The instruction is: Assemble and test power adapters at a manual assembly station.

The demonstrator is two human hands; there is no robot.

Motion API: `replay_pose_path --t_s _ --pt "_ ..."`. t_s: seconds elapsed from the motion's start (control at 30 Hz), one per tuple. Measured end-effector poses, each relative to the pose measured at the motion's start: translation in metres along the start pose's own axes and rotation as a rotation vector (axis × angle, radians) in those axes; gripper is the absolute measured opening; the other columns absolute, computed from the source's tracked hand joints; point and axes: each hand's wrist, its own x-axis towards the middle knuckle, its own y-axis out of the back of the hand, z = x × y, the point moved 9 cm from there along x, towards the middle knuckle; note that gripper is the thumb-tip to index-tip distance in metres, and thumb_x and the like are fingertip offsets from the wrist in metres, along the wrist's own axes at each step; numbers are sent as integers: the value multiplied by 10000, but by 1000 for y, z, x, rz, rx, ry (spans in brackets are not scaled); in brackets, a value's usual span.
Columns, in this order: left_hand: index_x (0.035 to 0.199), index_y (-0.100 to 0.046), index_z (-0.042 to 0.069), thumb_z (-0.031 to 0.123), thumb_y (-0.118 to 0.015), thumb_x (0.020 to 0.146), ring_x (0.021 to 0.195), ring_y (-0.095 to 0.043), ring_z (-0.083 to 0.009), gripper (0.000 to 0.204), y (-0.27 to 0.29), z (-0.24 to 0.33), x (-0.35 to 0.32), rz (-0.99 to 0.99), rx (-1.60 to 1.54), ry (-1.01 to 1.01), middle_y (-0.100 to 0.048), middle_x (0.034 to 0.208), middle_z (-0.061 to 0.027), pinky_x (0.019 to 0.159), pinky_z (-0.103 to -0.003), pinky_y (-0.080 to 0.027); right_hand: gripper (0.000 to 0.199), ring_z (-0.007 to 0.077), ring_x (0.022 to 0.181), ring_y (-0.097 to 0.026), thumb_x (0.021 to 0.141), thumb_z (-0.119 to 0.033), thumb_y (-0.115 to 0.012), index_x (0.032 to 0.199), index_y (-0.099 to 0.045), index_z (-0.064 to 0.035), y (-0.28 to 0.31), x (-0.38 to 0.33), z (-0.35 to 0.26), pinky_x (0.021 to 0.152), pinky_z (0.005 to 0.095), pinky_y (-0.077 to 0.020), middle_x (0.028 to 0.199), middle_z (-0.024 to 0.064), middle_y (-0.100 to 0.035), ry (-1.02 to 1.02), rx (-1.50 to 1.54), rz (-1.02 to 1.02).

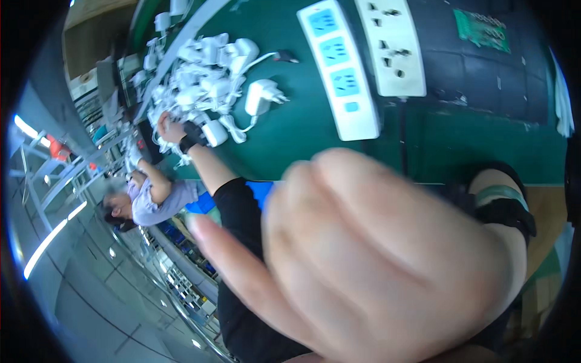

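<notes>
My left hand (173, 130) reaches to the near left edge of a heap of white plug-in power adapters (209, 75) with cables. Its fingers look loosely apart, with nothing clearly held. A black band circles that wrist. Close before the camera, my right hand (375, 254) looms large and blurred. Most of its fingers are curled and one points left. The bent fingertips are hidden, so anything inside them cannot be made out. Right of the heap lies a single white adapter (261, 97) with its pins pointing right.
Two white power strips, one with blue socket faces (357, 118) and one plain (402, 78), lie on the green table (290, 145). Beyond them a green circuit board (482, 29) rests on a dark mat (508, 78). At left, a co-worker in a pale purple top (166, 202) works alongside.
</notes>
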Motion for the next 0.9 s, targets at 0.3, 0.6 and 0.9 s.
replay_pose_path --t_s 0.3,0.6,0.9 --pt "959 -643 -38 -1 -549 759 707 -574 -263 224 17 -11 23 -69 65 69 -644 844 -173 658 -394 -495 308 250 806 -595 765 -170 -652 1041 -654 -32 0 -10 3 645 318 -475 931 105 -620 -92 -28 -76" --pt "899 -616 -55 -31 -482 762 635 -550 -264 194 19 -2 20 -4 -122 58 -617 787 -166 552 -330 -450 322 252 820 -602 764 -176 -650 1047 -651 -23 -5 -5 -4 653 323 -478 950 113 -623 -84 -11 -112" --pt "794 -667 28 -23 -490 834 757 -596 -146 189 2 -9 -6 13 -45 109 -666 800 -50 719 -266 -458 335 255 833 -609 764 -182 -648 1054 -647 -15 -14 1 -2 661 327 -481 970 122 -626 -127 -42 -178"
